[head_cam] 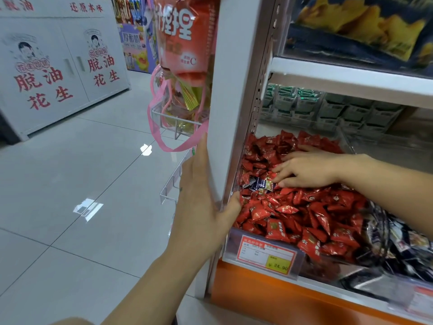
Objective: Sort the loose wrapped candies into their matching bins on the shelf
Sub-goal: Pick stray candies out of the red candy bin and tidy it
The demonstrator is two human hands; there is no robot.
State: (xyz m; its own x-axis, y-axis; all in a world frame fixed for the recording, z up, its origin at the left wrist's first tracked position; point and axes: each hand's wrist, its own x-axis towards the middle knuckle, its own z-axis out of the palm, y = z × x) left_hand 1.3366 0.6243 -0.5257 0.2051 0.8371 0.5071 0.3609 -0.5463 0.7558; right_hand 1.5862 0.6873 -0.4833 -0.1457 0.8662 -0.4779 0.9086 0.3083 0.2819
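Note:
A clear bin (248, 250) on the shelf is heaped with red wrapped candies (302, 214). One dark blue wrapped candy (262, 184) lies among them near the bin's left wall. My right hand (309, 168) reaches into the bin from the right, fingers spread flat on the red heap, with its fingertips touching the blue candy. My left hand (201, 207) lies flat against the white shelf upright (225, 113), thumb hooked round its edge into the bin. A neighbouring bin at the right holds dark blue and black wrapped candies (403, 245).
A price tag (267, 253) hangs on the bin's front above an orange base. Green packets (304, 102) fill the shelf behind. Bagged snacks sit on the shelf above. A pink mesh bag (178, 97) hangs in a wire rack at the shelf's end. White cabinets stand across the tiled aisle.

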